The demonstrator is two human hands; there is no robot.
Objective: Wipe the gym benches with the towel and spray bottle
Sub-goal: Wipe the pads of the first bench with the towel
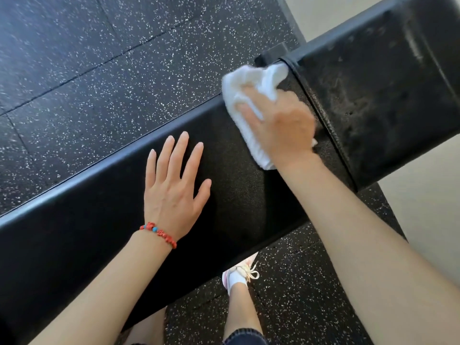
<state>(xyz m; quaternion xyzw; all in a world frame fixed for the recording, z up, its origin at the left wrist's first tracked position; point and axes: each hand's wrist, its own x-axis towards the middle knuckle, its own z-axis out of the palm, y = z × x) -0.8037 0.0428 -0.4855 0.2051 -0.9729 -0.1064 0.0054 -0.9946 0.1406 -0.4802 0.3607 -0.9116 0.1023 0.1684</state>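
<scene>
Right hand (281,123) presses crumpled white cloth towel (249,95) onto long black padded gym bench (87,220), fingers curled into folds, near seam with second pad; left hand (174,188) flat on bench pad, fingers straight and spread (red beaded bracelet (159,234) on wrist); black speckled rubber floor (99,58) beyond bench.

Left hand (174,192) on bench (99,220), towel (249,95) right (under right hand (286,125))

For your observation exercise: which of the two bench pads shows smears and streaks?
The smaller pad beyond the towel is streaked; the long pad looks clean.
</scene>
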